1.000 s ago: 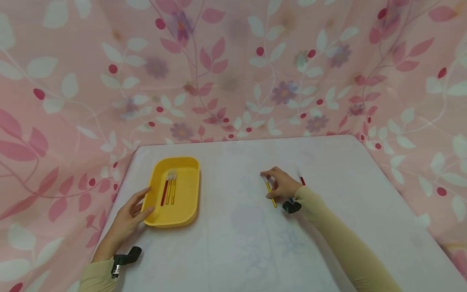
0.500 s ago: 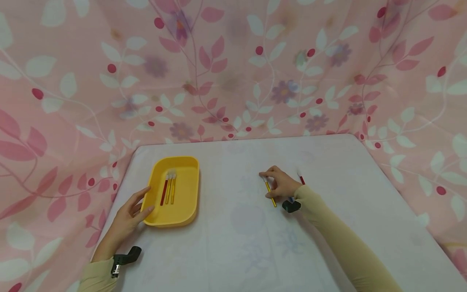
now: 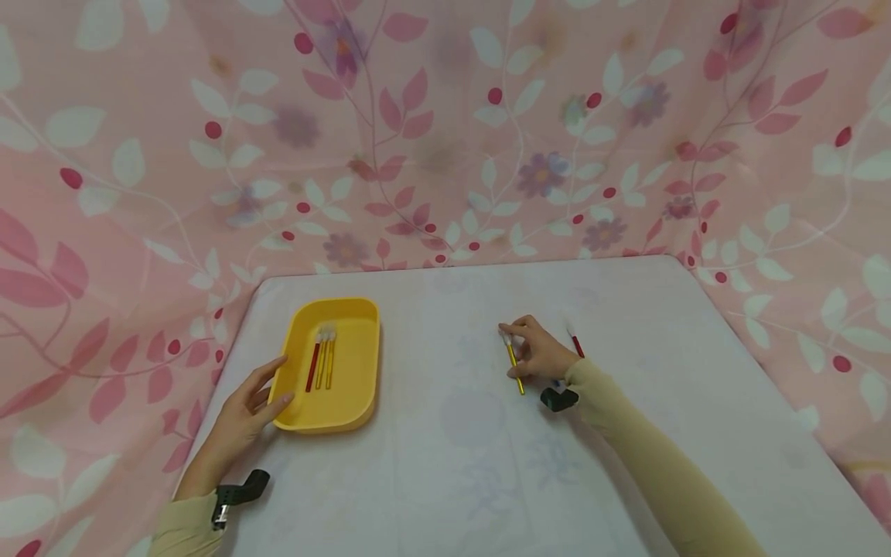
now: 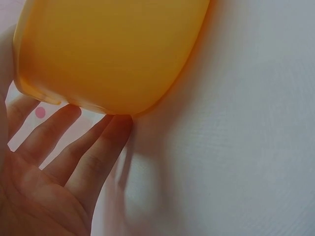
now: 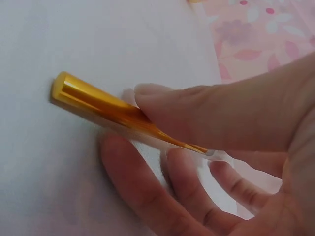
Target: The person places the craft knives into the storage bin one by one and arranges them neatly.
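Note:
In the head view, my left hand (image 3: 244, 414) holds the near left side of a yellow plastic tray (image 3: 372, 363), thumb over the rim. Its fingertips touch the tray's outer wall (image 4: 113, 54) in the left wrist view. Inside the tray lie a red paintbrush (image 3: 313, 367) and two yellow ones, side by side, pale tips pointing away. My right hand (image 3: 539, 348) pinches another yellow paintbrush (image 3: 513, 360) low over the table. The right wrist view shows the thumb against its glossy yellow handle (image 5: 93, 96), fingers across from it; the pale tip is partly hidden.
A red paintbrush (image 3: 575, 340) lies just beyond my right wrist, partly covered by the hand. A white cloth (image 3: 445, 480) covers the table. Pink floral fabric (image 3: 445, 139) hangs along the back and sides.
My right hand and the yellow paintbrush have shifted slightly, and the brush stands a little straighter. My left hand and the tray have stayed in place.

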{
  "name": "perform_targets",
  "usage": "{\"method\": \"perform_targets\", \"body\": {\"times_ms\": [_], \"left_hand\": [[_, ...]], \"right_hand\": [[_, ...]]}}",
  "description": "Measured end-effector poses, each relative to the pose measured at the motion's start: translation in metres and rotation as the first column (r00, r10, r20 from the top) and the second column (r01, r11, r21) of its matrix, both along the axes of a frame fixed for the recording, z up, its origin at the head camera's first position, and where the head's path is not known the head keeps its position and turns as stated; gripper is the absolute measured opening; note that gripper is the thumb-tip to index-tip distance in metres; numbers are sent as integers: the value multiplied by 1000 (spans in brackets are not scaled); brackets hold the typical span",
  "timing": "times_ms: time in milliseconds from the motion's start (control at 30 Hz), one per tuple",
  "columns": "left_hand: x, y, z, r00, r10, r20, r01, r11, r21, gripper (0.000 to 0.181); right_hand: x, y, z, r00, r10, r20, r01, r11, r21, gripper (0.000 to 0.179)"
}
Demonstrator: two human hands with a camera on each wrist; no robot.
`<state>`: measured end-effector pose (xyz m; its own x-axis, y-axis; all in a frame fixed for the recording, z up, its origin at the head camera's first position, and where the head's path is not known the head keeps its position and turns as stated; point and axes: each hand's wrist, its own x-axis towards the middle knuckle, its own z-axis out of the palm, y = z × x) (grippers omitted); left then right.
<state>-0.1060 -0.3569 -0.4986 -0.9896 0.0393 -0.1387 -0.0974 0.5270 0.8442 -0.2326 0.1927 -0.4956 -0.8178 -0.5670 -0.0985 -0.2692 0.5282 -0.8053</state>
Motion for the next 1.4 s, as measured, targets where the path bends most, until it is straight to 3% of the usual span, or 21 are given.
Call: {"method": "perform_targets", "body": {"times_ms": [233,633,900,1200,1400], "left_hand": [[0,-1,0,1000,-2,-6,2,1000,0,83],[0,-1,-1,1000,-5,-7,5,1000,13,82],[-1,-2,-2,1000,-16,-14,16,1000,23,82],[-1,0,0,1000,-19,-22,20,999,27,81],[0,0,0,1000,-17,-25,18,998,59,81]], "right_hand": [[3,-1,-2,999,-30,-41,29,999,-35,96],[9,-6,1,997,-78,12,78,986,-145,93],[14,-12,10,998,-63,22,67,975,-212,93],[21,-25,28,990,6,138,45,930,-365,87],[23,-39,36,992,27,123,26,914,-404,87]]}}
